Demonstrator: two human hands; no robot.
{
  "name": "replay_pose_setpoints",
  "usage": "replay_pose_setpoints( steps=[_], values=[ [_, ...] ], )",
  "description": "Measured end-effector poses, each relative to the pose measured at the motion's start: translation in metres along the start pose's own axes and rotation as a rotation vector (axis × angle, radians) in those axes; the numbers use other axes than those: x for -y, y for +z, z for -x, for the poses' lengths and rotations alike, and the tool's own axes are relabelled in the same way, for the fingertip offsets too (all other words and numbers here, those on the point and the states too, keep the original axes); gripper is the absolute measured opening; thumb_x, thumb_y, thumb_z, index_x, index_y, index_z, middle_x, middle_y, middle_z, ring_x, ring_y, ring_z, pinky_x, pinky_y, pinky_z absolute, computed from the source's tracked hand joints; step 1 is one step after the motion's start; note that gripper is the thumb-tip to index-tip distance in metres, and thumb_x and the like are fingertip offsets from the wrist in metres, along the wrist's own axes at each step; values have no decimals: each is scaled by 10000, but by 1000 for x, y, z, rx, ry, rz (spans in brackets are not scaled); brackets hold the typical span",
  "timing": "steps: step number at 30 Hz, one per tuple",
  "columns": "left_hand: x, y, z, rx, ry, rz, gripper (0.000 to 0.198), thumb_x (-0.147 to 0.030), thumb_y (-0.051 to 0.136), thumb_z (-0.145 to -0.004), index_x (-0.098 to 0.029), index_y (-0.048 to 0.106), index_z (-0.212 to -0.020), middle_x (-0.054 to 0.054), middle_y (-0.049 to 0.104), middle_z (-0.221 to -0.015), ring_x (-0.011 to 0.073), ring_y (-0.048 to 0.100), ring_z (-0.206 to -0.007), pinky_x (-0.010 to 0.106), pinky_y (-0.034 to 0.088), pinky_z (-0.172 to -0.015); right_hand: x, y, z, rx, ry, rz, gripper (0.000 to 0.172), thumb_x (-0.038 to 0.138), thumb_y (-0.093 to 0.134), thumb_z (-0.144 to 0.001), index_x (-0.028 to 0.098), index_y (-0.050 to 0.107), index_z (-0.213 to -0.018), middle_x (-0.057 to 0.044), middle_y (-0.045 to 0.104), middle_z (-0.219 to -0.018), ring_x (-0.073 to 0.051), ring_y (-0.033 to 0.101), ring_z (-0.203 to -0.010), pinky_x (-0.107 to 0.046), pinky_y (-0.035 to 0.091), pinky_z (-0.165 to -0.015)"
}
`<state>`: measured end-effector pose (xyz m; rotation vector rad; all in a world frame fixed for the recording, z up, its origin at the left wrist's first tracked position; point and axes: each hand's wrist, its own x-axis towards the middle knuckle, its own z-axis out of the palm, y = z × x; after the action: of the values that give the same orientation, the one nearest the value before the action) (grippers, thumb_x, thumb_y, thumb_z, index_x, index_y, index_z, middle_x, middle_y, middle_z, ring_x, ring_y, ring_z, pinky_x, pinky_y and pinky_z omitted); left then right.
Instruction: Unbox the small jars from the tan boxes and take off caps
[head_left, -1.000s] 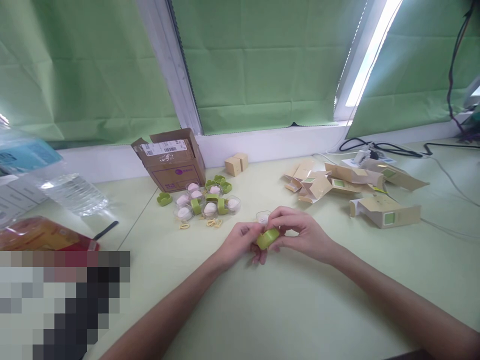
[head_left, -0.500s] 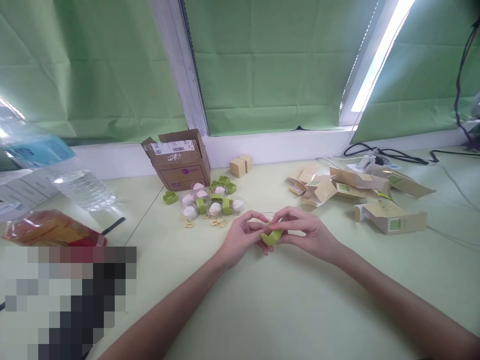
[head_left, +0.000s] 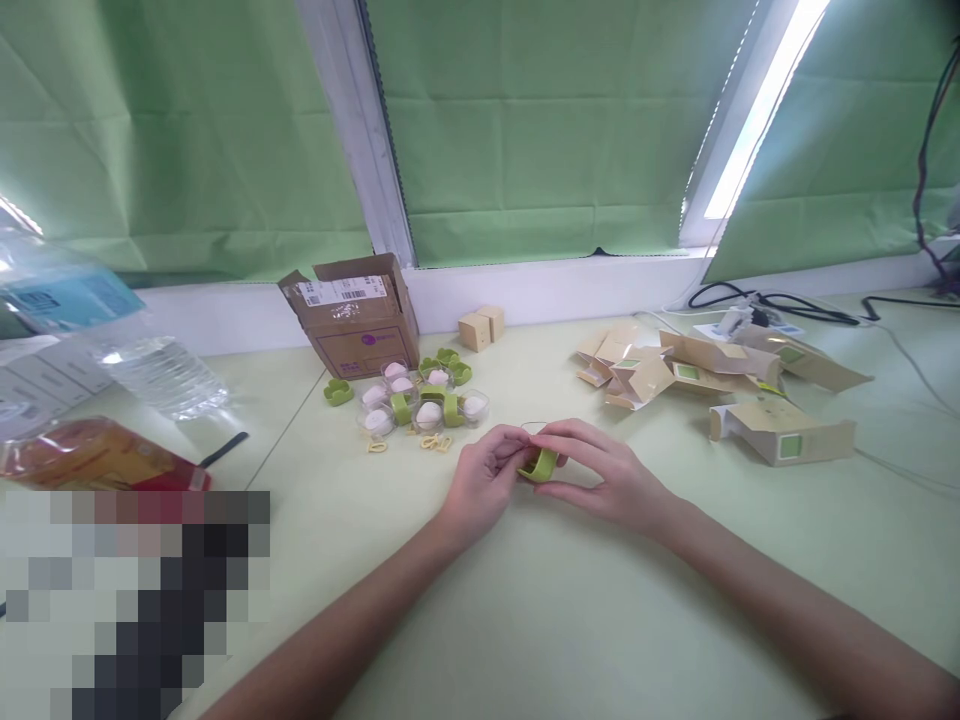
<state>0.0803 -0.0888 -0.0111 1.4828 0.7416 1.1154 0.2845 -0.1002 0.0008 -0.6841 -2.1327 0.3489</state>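
At the left of the worktop [head_left: 600, 620], a water bottle [head_left: 161, 375] shows behind an orange-and-red packet [head_left: 112, 455]. An open cardboard box [head_left: 364, 335] comes next, with clear cups [head_left: 429, 416] of pale balls, green rings [head_left: 338, 392] and small yellow pieces [head_left: 433, 442] in front. Nearer the middle, the left hand [head_left: 484, 480] and right hand [head_left: 611, 475] each have their grip closed on a green piece [head_left: 541, 464] between them, above the worktop. Opened small cartons [head_left: 705, 365] lie to the right, with black cables [head_left: 795, 308] behind.

bright daylight glares through the window gap [head_left: 766, 110]; detail soft, lower left corner pixelated.
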Motion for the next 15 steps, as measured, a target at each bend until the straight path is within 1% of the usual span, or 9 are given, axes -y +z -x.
replay_pose_setpoints(
  steps=[1,3,6,8,9,11,13,15],
  values=[
    [1,1,1,-16,12,1,207,-354,657,-933,-181,647,-1048,88,783,-972,219,754,-913,354,609,-828,1,3,0,-25,-10,24,525,267,708,-932,300,538,-1428,-118,640,-1256,-236,669,-1063,-392,627,-889],
    [1,3,1,-93,46,-19,204,-362,651,-938,-190,623,-1043,81,784,-977,210,757,-895,337,619,-789,3,7,0,-85,-22,70,503,231,700,-932,280,544,-1407,-116,657,-1216,-225,679,-1012,-384,626,-871],
    [-4,-2,-3,-270,97,-78,212,-381,657,-926,-189,612,-1003,93,770,-1072,198,756,-817,305,622,-656,8,11,-2,-175,-36,135,482,192,692,-924,253,549,-1380,-116,674,-1200,-231,688,-1033,-393,618,-890],
    [-9,-13,-8,-399,119,-153,209,-382,650,-926,-189,603,-993,93,764,-1096,190,748,-782,280,593,-588,11,14,-3,-218,-22,165,443,174,677,-929,244,560,-1350,-119,679,-1239,-238,680,-1118,-401,600,-944],
    [-12,-21,-11,-452,127,-230,199,-371,649,-927,-190,608,-998,87,769,-1071,190,745,-800,270,575,-589,12,16,-4,-225,-12,180,409,174,672,-933,244,570,-1323,-115,685,-1259,-239,674,-1155,-405,588,-966],
    [-16,-37,-15,-540,147,-445,159,-342,649,-927,-190,632,-973,73,779,-994,207,740,-896,285,563,-674,13,22,-4,-217,-1,227,304,196,671,-944,249,596,-1233,-98,706,-1274,-239,673,-1184,-437,554,-1010],
    [-18,-53,-16,-508,179,-761,111,-305,625,-939,-203,666,-955,56,778,-961,215,727,-872,324,533,-713,13,31,-4,-178,-3,300,183,239,676,-954,249,607,-1123,-82,723,-1277,-252,673,-1201,-509,480,-1083],
    [-18,-63,-16,-435,289,-1085,108,-240,582,-955,-208,685,-960,53,773,-938,232,708,-876,381,497,-792,11,39,-4,-120,-7,367,88,271,660,-971,243,605,-1033,-72,719,-1303,-267,653,-1246,-595,351,-1171]
  ],
)
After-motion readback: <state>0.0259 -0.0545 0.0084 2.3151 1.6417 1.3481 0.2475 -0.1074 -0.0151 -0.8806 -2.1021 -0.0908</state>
